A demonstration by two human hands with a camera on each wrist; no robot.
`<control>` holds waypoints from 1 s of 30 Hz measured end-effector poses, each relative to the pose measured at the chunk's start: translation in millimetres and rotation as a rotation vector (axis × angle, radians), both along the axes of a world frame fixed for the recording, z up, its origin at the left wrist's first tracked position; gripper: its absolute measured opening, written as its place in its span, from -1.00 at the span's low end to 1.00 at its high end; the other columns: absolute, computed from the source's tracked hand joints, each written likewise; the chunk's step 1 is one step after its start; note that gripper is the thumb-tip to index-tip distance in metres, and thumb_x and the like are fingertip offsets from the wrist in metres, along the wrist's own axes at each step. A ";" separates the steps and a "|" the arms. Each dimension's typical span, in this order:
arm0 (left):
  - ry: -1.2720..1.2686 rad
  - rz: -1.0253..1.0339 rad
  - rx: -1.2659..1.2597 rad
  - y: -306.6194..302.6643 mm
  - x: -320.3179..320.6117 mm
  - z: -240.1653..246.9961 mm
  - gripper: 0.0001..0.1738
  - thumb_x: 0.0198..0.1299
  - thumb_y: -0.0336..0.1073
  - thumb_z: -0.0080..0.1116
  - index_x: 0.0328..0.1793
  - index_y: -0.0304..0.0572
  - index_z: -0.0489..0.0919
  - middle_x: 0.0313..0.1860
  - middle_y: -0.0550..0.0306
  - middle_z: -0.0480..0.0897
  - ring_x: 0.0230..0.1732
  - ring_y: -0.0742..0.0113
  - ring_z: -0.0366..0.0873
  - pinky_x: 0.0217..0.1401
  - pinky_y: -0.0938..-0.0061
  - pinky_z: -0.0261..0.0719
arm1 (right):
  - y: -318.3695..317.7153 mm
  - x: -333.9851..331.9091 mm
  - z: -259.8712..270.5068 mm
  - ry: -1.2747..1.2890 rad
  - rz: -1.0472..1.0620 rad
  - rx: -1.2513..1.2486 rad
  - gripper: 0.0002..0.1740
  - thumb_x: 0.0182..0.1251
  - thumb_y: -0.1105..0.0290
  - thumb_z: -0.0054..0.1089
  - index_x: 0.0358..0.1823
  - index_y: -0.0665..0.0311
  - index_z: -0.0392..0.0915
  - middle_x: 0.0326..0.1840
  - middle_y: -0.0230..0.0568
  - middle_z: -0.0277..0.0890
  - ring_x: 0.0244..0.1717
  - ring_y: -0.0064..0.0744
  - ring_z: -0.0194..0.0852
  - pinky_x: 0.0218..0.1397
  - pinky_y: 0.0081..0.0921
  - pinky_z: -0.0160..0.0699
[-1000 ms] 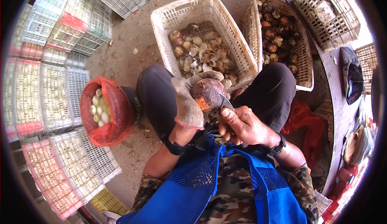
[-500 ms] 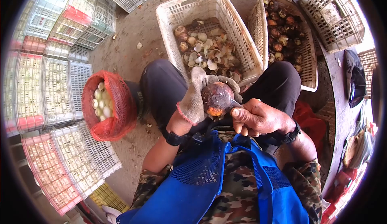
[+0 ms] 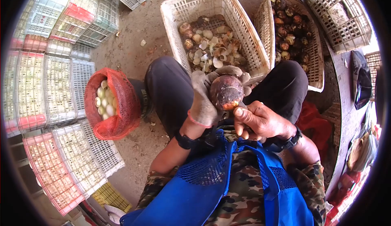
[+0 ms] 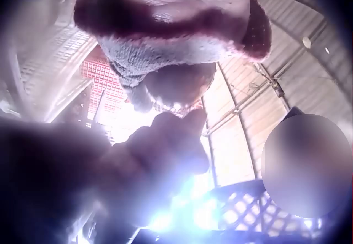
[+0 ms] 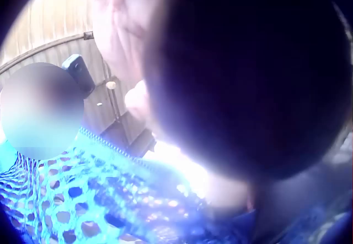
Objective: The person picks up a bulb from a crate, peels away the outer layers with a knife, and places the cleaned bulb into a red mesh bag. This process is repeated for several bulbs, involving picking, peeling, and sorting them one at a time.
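A large round bulb-like vegetable [image 3: 226, 91] with dark purple-brown skin sits in my gloved left hand [image 3: 203, 102], fingers curled round its far side. Its lower end shows a raw orange patch. My bare right hand [image 3: 262, 120] grips a small knife [image 3: 241, 104], with only a bit of blade showing against that orange end. From below, the left wrist view shows the vegetable [image 4: 179, 84] under the glove [image 4: 149, 54], with the right hand [image 4: 165, 150] just beneath. A dark blur fills much of the right wrist view and hides the knife.
Between the knees and beyond stands a white crate [image 3: 171, 20] with peelings and several bulbs. Another crate [image 3: 264, 24] of dark bulbs is at its right. On the left, a red mesh bag [image 3: 129, 108] holds pale peeled pieces, beside stacked crates [image 3: 59, 93].
The left hand has turned the vegetable, so its orange patch now faces the right hand. The knife blade has moved from the vegetable's right side down to its lower end.
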State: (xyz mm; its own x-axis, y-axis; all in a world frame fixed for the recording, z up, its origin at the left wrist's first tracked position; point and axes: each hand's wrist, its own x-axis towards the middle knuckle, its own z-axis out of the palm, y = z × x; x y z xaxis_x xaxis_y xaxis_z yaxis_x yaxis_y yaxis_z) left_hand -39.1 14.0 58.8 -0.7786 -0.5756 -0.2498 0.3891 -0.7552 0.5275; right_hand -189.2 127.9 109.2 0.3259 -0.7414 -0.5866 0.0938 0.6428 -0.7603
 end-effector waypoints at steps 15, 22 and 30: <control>-0.008 -0.242 -0.022 -15.4 14.7 -11.7 0.22 0.19 0.73 -0.44 -0.03 -0.49 0.62 -0.20 -0.19 0.72 -0.21 0.09 0.74 -0.07 0.33 0.77 | -7.2 3.4 -3.4 -0.026 0.159 0.091 -0.33 0.61 -0.15 -0.10 -0.37 0.31 0.64 -0.62 -0.35 0.53 -0.70 -0.62 0.38 -0.66 -0.63 0.34; 0.109 0.059 0.135 -3.0 1.4 -12.1 0.04 0.32 0.58 -0.40 0.04 -0.39 0.59 -0.17 -0.20 0.72 -0.20 0.00 0.74 -0.09 0.19 0.79 | 0.5 24.7 -1.1 -0.082 -0.061 0.069 -0.31 0.62 -0.16 -0.16 -0.40 0.31 0.61 -0.60 -0.35 0.52 -0.69 -0.63 0.43 -0.68 -0.62 0.38; -0.013 0.353 0.056 3.3 -9.1 -0.4 -0.31 0.42 0.24 -0.16 0.08 -0.33 0.59 -0.07 -0.23 0.72 -0.17 0.01 0.76 -0.05 0.22 0.81 | -5.7 32.4 0.5 0.217 -0.154 -0.148 -0.49 0.65 0.09 -0.03 -0.37 0.39 0.57 -0.62 -0.20 0.53 -0.66 -0.37 0.54 -0.56 -0.41 0.49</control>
State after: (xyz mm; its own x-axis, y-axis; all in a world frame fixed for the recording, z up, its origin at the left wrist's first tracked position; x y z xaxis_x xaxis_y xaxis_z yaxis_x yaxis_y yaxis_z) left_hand -48.2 17.3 58.4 -0.5305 -0.7938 -0.2973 0.6250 -0.6032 0.4955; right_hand -156.8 122.3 109.7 0.0825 -0.8548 -0.5123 0.0068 0.5146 -0.8574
